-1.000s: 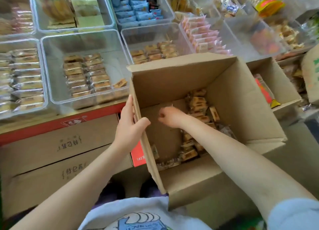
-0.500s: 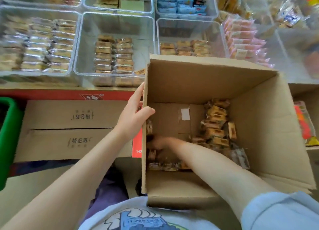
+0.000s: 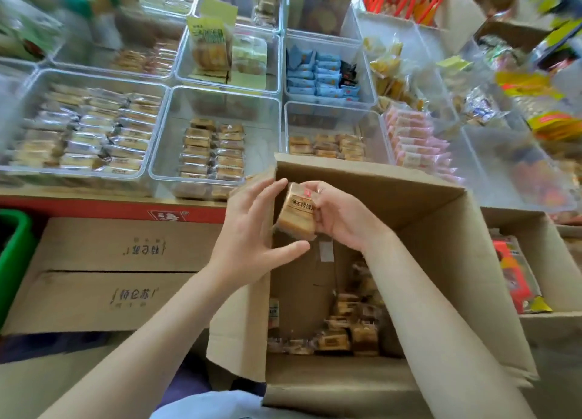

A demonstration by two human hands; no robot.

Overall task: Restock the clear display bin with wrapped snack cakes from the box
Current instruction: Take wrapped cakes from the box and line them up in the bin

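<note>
Raised from the box, right hand seemingly grips cakes.

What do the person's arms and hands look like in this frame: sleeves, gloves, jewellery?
Both forearms are bare. The left hand and right hand wear no gloves, and no rings, watch or bracelet are visible. A pale blue-grey short sleeve with a cartoon print shows at the bottom edge.

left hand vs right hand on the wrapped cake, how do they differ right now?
The right hand grips the clear-wrapped tan snack cake, fingers curled round its right edge; the left hand has fingers straight and spread, fingertips at the cake's top-left corner. The right forearm crosses over the open brown cardboard box; the left comes from outside its left wall. Both meet at the cake above the box.
</note>
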